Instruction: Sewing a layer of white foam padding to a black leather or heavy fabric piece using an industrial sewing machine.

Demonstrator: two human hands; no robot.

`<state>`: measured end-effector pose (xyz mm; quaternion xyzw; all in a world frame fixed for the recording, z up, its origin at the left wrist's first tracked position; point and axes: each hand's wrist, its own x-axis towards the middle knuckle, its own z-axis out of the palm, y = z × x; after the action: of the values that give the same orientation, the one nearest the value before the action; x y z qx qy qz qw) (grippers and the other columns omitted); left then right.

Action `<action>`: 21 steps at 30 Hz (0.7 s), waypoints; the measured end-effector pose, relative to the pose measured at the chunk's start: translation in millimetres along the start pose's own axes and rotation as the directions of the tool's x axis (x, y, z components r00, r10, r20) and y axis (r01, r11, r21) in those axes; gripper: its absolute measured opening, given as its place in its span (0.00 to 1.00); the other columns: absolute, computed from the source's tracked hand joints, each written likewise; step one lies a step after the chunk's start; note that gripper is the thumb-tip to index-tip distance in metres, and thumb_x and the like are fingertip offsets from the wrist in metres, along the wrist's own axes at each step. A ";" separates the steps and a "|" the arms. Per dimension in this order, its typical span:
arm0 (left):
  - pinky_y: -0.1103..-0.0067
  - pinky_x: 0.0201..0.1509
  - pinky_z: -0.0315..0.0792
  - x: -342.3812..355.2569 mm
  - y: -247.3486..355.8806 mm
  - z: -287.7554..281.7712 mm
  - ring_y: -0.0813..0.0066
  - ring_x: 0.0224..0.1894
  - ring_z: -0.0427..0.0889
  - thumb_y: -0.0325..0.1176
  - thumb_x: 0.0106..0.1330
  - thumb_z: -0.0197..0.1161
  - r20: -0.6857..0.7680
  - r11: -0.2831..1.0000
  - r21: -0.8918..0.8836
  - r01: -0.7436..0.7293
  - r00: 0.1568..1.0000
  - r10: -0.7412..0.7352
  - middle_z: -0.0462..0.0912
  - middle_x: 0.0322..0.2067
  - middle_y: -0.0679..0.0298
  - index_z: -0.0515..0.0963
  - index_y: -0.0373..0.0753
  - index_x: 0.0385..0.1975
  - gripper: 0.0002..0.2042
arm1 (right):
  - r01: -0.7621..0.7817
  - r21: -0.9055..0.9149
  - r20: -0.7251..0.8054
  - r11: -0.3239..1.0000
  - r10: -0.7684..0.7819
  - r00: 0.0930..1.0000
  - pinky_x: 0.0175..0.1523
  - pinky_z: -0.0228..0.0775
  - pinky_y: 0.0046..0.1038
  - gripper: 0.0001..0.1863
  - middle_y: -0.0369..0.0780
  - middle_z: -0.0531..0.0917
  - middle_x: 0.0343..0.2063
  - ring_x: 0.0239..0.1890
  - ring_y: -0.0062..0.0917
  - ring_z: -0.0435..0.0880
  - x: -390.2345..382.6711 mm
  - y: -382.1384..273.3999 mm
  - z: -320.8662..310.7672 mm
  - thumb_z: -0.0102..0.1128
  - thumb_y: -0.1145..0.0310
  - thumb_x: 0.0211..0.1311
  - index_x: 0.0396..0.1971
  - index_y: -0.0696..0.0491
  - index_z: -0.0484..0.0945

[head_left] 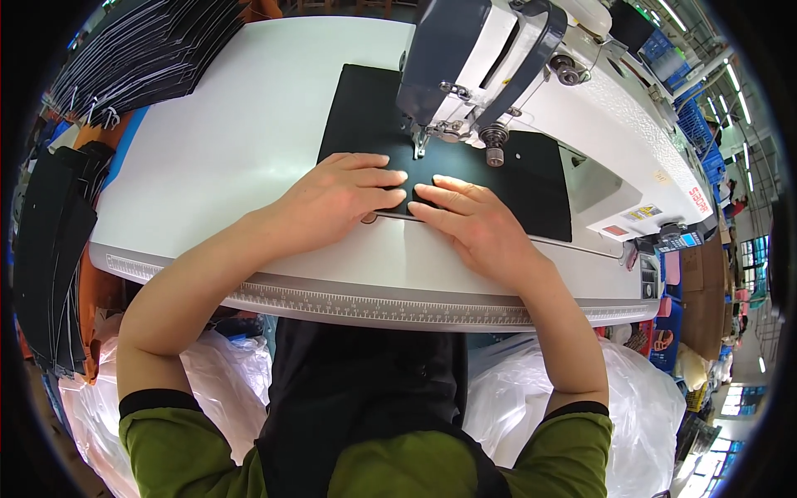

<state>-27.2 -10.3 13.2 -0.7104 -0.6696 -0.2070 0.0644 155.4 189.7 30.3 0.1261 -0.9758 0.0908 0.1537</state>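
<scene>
Clearly, the left hand (pixel 353 192) and right hand (pixel 480 222) rest flat, gripping nothing, both touching the black panel (pixel 541 189) mid-frame, its long axis slanting upper left to lower right.

A black rectangular panel (pixel 452 168) lies flat and smooth on the white sewing table (pixel 249 100), stretching from left to right beneath the sewing machine head (pixel 452 62), which hides part of its far side. The presser foot (pixel 419 149) stands over its middle. A small pale spot shows on its right part, toward the far edge.
</scene>
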 end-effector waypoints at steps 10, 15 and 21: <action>0.71 0.69 0.68 14.8 -26.3 9.9 0.66 0.66 0.75 0.30 0.65 0.65 -0.031 1.000 0.004 0.008 0.999 -0.008 0.82 0.59 0.73 0.83 0.44 0.51 0.15 | 0.042 -0.016 -0.044 0.999 -0.042 0.998 0.53 0.74 0.30 0.12 0.35 0.86 0.53 0.53 0.32 0.84 8.1 21.0 -8.4 0.60 0.70 0.64 0.46 0.53 0.84; 0.70 0.68 0.68 22.5 -40.8 12.3 0.65 0.64 0.76 0.29 0.66 0.64 -0.033 1.000 0.019 -0.009 0.999 0.009 0.82 0.59 0.73 0.84 0.43 0.50 0.13 | 0.001 -0.002 -0.031 1.000 -0.001 1.000 0.51 0.75 0.29 0.11 0.34 0.86 0.55 0.47 0.32 0.85 11.2 33.5 -0.5 0.58 0.70 0.67 0.46 0.51 0.85; 0.70 0.66 0.71 36.6 -48.0 11.6 0.64 0.61 0.78 0.22 0.63 0.63 -0.038 0.998 0.056 0.004 0.999 -0.002 0.84 0.56 0.69 0.85 0.41 0.49 0.15 | -0.038 -0.043 -0.059 0.998 0.036 0.998 0.44 0.72 0.30 0.13 0.41 0.86 0.41 0.35 0.33 0.79 13.4 46.7 5.6 0.58 0.69 0.68 0.49 0.49 0.86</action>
<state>-71.1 32.4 7.7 -0.7032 -0.6750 -0.2015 0.0968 128.7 230.0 22.9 0.1018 -0.9749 0.0755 0.1831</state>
